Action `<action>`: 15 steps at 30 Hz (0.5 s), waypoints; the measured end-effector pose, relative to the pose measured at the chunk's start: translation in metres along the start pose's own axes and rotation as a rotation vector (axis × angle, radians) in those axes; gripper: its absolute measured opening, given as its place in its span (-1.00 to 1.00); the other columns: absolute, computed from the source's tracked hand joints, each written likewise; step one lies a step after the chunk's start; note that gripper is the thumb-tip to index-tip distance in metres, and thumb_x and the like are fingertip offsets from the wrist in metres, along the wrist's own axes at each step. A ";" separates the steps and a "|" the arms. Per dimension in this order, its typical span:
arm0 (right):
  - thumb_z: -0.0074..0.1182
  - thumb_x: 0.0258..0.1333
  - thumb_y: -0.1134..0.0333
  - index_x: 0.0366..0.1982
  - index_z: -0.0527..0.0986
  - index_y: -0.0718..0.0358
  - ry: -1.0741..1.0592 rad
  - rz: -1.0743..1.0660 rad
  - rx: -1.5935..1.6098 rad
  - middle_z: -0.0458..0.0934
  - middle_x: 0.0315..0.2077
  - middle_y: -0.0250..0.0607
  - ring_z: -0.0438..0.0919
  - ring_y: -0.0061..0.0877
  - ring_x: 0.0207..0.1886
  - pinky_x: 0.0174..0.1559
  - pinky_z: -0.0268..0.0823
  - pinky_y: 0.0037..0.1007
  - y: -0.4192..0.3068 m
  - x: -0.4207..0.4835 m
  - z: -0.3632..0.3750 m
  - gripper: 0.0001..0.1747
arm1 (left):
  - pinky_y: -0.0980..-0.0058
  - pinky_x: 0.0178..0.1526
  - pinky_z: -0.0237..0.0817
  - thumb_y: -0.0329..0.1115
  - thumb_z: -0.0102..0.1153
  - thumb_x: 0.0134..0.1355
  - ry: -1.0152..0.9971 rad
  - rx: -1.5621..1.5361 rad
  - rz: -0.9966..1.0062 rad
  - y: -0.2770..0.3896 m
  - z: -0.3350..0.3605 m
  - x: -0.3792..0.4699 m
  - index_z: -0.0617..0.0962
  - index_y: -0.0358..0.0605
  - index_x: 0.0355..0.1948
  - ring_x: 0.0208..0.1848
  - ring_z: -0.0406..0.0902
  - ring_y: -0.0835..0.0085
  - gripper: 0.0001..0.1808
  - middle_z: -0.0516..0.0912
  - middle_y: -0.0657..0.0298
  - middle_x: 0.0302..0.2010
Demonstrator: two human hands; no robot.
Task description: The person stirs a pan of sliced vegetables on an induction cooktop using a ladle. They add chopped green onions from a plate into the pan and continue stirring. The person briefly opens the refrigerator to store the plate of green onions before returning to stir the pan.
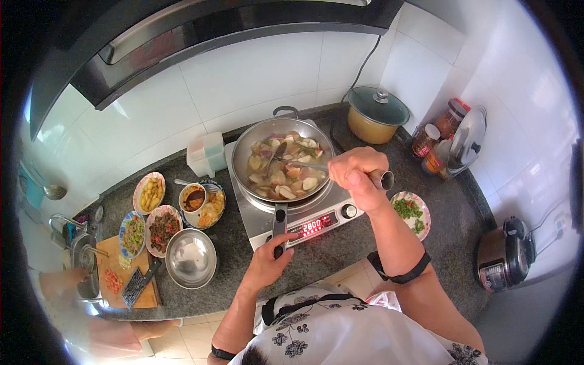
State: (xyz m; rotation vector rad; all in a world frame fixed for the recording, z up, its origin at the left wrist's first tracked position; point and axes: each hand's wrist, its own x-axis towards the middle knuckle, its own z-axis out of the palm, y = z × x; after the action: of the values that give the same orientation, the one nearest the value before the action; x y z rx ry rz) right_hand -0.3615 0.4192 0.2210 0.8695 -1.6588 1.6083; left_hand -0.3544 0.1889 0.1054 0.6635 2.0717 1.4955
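A steel wok (pixel 238 169) sits on an induction cooker (pixel 260 226) whose red display is lit. In the wok lie sliced pieces of food (pixel 292 171) in broth, with some green bits. My right hand (pixel 360 175) is closed round the metal handle of a ladle or spatula (pixel 305 164), its head down in the food. My left hand (pixel 269 262) is at the end of the wok's handle (pixel 280 223), with thumb and fingers round it. Right of the cooker, near my right forearm, is a plate of chopped green herbs (pixel 409 212).
Left stand dishes of food (pixel 163 229), an empty steel bowl (pixel 191 258) and a cleaver (pixel 139 283) on a wooden board (pixel 148 296). Another person's hand (pixel 68 279) is near the sink. A lidded pot (pixel 372 125), jars (pixel 426 139) and a rice cooker (pixel 495 260) stand right; a range hood (pixel 228 36) hangs above.
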 end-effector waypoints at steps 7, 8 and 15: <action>0.08 0.13 0.22 -0.76 0.26 0.33 0.076 -0.064 0.156 0.28 -0.82 -0.30 0.20 -0.56 -0.78 -0.67 0.05 -0.47 -0.024 0.010 -0.007 -0.52 | 0.63 -0.42 0.19 -0.39 0.13 0.18 -0.022 -0.011 -0.089 0.006 -0.001 -0.002 0.55 -0.01 0.03 -0.54 0.26 0.66 -0.64 0.45 0.35 -0.55; 0.06 0.17 0.22 -0.76 0.22 0.29 0.072 -0.079 0.171 0.23 -0.83 -0.34 0.13 -0.59 -0.78 -0.68 -0.03 -0.48 -0.031 0.012 -0.008 -0.50 | 0.63 -0.43 0.18 -0.39 0.13 0.18 -0.028 -0.016 -0.138 0.006 -0.001 -0.002 0.55 -0.01 0.03 -0.54 0.25 0.66 -0.65 0.45 0.36 -0.56; -0.01 0.19 0.29 -0.72 0.14 0.21 0.170 -0.051 0.144 0.10 -0.84 -0.45 0.00 -0.66 -0.77 -0.67 -0.14 -0.48 -0.070 0.014 -0.011 -0.55 | 0.64 -0.46 0.14 -0.41 0.12 0.18 0.009 -0.010 0.001 0.001 0.002 -0.001 0.56 -0.02 0.01 -0.56 0.21 0.68 -0.66 0.37 0.40 -0.61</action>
State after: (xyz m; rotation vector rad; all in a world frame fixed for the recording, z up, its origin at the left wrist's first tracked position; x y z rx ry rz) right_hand -0.3115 0.4279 0.2723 0.8142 -1.4071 1.7319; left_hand -0.3528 0.1899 0.1059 0.6559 2.0695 1.5112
